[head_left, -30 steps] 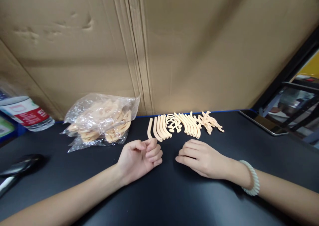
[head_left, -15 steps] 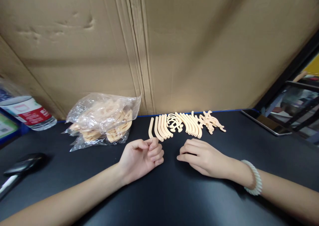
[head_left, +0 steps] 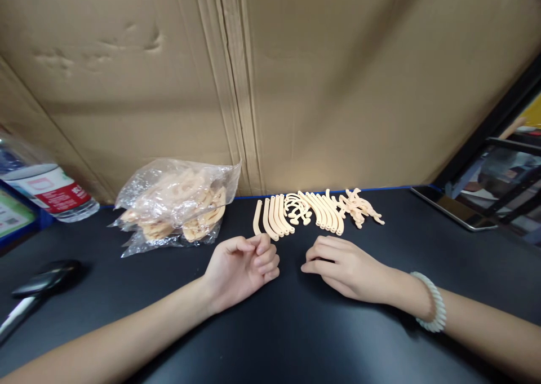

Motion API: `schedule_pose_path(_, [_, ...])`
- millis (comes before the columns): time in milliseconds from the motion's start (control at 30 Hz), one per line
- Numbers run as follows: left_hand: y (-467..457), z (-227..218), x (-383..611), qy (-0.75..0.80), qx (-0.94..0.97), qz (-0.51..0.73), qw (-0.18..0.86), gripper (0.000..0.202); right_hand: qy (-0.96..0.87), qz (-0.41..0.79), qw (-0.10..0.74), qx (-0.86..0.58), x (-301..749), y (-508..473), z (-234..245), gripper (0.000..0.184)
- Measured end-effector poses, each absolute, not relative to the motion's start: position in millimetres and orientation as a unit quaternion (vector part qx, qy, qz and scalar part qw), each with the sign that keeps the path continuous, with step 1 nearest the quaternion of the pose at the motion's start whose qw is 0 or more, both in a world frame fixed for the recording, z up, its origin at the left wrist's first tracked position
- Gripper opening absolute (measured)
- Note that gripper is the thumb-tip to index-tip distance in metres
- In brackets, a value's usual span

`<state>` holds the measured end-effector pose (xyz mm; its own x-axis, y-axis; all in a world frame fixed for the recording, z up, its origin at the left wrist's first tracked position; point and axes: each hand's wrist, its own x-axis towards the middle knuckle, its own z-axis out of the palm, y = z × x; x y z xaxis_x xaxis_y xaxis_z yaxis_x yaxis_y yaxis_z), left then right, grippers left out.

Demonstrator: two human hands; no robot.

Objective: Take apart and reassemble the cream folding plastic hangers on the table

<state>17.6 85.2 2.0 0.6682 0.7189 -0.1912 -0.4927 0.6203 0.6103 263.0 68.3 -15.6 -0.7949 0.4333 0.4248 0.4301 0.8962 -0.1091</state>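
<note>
My left hand (head_left: 243,272) rests palm-up on the black tabletop, its fingers curled in and nothing visible in the palm. To its right lies my right hand (head_left: 344,266), back up, fingers loosely bent and a little apart, holding nothing. A pale bracelet (head_left: 435,305) circles the right wrist. Just beyond both hands are cream-coloured curved strips with holes at the ends, in a left row (head_left: 278,215) and a right row (head_left: 327,213). Between the rows sit small arched pieces (head_left: 296,222). Irregular branching pieces (head_left: 357,208) are heaped at the right end. My left fingertips partly cover the leftmost strip (head_left: 256,217).
A clear plastic bag (head_left: 177,195) of similar pieces stands at the back left. Further left are a bottle (head_left: 63,195) with a red-and-white label and a black-headed object (head_left: 48,277). A phone-like slab (head_left: 454,208) lies back right. Cardboard (head_left: 359,91) walls the far edge.
The whole view has shifted very slightly. Both hands and the pieces keep their places.
</note>
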Motion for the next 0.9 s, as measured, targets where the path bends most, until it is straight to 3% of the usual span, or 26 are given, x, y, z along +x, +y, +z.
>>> schedule_pose_path(433, [83.7,0.0,18.6,0.216,0.293,0.341,0.867,0.005,-0.946,0.019,0.219,-0.236,263.2,68.9,-15.7,0.028])
schedule_pose_path(633, [80.8,-2.2,22.3,0.260,0.380,0.369,0.807,0.011,-0.944,0.021,0.217,-0.248,263.1,68.9,-15.9,0.028])
schedule_pose_path(733, [78.2,-2.3,21.0,0.315,0.534,0.379,0.687,0.012,-0.941,0.005,0.221,-0.257,264.2,71.3,-16.6,0.029])
schedule_pose_path(900, [83.5,-1.9,8.2,0.352,0.835,0.346,0.241,0.013,-0.924,-0.031,0.244,-0.291,270.3,79.1,-20.6,0.029])
